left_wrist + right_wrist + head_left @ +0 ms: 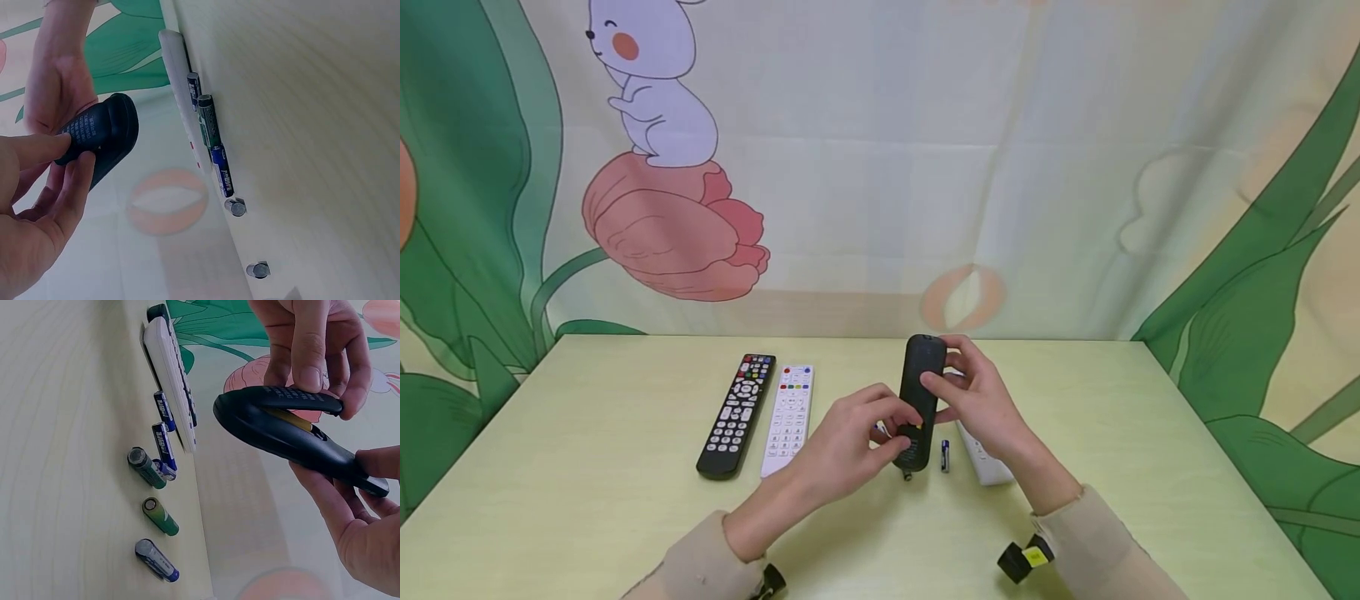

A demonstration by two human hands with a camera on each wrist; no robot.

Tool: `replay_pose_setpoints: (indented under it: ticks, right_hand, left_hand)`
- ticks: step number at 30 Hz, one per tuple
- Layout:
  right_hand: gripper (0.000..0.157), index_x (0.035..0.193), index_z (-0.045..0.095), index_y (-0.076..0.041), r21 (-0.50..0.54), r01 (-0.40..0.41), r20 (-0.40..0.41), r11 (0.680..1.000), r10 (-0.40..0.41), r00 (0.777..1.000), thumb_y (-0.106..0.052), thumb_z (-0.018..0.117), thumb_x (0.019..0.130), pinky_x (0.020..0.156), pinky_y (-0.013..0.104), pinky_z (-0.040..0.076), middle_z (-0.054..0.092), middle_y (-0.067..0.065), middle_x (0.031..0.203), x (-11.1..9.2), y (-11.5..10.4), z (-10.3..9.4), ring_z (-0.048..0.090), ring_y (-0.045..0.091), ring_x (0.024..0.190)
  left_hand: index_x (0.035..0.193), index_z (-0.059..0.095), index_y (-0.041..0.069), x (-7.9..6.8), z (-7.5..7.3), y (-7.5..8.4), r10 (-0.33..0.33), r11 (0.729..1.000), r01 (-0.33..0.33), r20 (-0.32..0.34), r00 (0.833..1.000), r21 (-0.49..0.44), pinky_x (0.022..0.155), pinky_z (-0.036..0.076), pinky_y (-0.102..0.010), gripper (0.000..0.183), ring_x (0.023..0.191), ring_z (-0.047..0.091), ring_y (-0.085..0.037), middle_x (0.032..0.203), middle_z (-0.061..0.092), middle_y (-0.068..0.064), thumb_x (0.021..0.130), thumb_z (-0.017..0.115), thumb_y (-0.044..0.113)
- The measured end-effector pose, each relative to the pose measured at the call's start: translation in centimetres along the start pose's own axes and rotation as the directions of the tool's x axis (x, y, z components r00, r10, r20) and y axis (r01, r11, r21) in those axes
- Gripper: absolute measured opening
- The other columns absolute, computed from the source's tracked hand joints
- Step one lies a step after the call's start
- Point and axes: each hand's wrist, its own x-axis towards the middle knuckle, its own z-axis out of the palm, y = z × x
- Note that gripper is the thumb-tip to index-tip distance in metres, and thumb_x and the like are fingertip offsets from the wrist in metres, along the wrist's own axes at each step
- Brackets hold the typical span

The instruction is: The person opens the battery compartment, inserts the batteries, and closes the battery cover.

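A black remote control [922, 367] is held up above the table, its back towards me. My right hand [985, 408] grips its body by the edges near the upper end. Fingers and thumb of my left hand [848, 437] pinch the battery cover [290, 397] at the lower end. In the right wrist view the cover stands tilted away from the body at one end, and a yellow battery [294, 419] shows in the gap. The left wrist view has both hands at the remote, with the compartment's inside hidden.
On the table's left lie a black remote [735, 421] and a white remote [788, 421]. Another white remote [988, 465] lies partly under my right forearm, beside a blue battery [945, 456]. Several loose batteries, including a green one [160, 517], stand or lie beneath the hands.
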Motion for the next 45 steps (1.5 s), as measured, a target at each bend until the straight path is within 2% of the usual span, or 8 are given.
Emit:
replay_pose_setpoints:
  ticks: [21, 29, 33, 36, 40, 45]
  right_hand:
    - [0.045, 0.143, 0.045, -0.007, -0.027, 0.003, 0.015, 1.0, -0.003, 1.0, -0.004, 0.063, 0.102, 0.068, 0.047, 0.063, 0.058, 0.023, 0.124, 0.03, -0.26, 0.26, 0.068, 0.033, 0.104]
    - [0.045, 0.142, 0.045, -0.006, -0.026, 0.007, 0.02, 1.0, -0.006, 1.0, -0.005, 0.064, 0.102, 0.068, 0.046, 0.063, 0.058, 0.023, 0.122, -0.08, -0.21, 0.33, 0.069, 0.032, 0.102]
    - [0.044, 0.142, 0.045, -0.007, -0.025, 0.007, 0.015, 1.0, -0.007, 1.0, -0.005, 0.063, 0.102, 0.068, 0.047, 0.063, 0.058, 0.023, 0.123, -0.16, -0.38, 0.37, 0.069, 0.033, 0.103]
    - [0.044, 0.142, 0.045, -0.007, -0.024, 0.007, 0.011, 1.0, -0.006, 1.0, -0.004, 0.063, 0.102, 0.068, 0.048, 0.063, 0.058, 0.023, 0.125, -0.19, -0.45, 0.37, 0.068, 0.033, 0.104]
    - [0.046, 0.143, 0.044, -0.006, -0.024, 0.009, 0.01, 1.0, -0.009, 1.0, -0.004, 0.063, 0.102, 0.068, 0.048, 0.062, 0.057, 0.024, 0.125, -0.21, -0.43, 0.35, 0.068, 0.033, 0.104]
    - [0.046, 0.144, 0.044, -0.006, -0.027, 0.023, 0.011, 0.999, -0.023, 1.0, -0.004, 0.062, 0.102, 0.068, 0.048, 0.062, 0.057, 0.023, 0.125, -0.2, -0.32, 0.34, 0.068, 0.033, 0.104]
  left_hand:
    - [0.105, 0.073, 0.002, 0.12, 0.17, -0.12, -0.001, 0.996, 0.003, -0.032, 0.999, 0.087, 0.07, 0.058, -0.024, 0.024, 0.082, 0.063, -0.016, 0.098, 0.062, -0.004, 0.084, 0.081, -0.005]
    - [0.105, 0.072, 0.003, 0.05, 0.38, -0.24, -0.006, 0.997, 0.01, -0.05, 0.999, 0.074, 0.071, 0.058, -0.023, 0.026, 0.081, 0.062, -0.015, 0.098, 0.062, -0.004, 0.083, 0.082, -0.006]
    - [0.109, 0.069, 0.004, 0.02, 0.44, -0.25, -0.014, 0.998, 0.019, -0.074, 0.997, 0.066, 0.07, 0.059, -0.027, 0.033, 0.082, 0.061, -0.016, 0.098, 0.061, -0.004, 0.082, 0.084, -0.005]
    - [0.119, 0.063, 0.003, -0.02, 0.48, -0.24, -0.046, 0.998, 0.051, -0.103, 0.994, 0.045, 0.071, 0.06, -0.033, 0.046, 0.084, 0.06, -0.019, 0.1, 0.059, -0.004, 0.08, 0.085, -0.004]
    - [0.137, 0.053, 0.003, -0.03, 0.46, -0.23, -0.136, 0.991, 0.132, -0.132, 0.982, -0.036, 0.077, 0.06, -0.034, 0.068, 0.092, 0.06, -0.024, 0.109, 0.056, -0.006, 0.079, 0.087, -0.003]
    - [0.146, 0.048, 0.003, 0.12, 0.4, -0.47, -0.202, 0.972, 0.186, -0.109, 0.973, -0.145, 0.08, 0.06, -0.032, 0.076, 0.099, 0.061, -0.027, 0.115, 0.057, -0.008, 0.08, 0.085, -0.005]
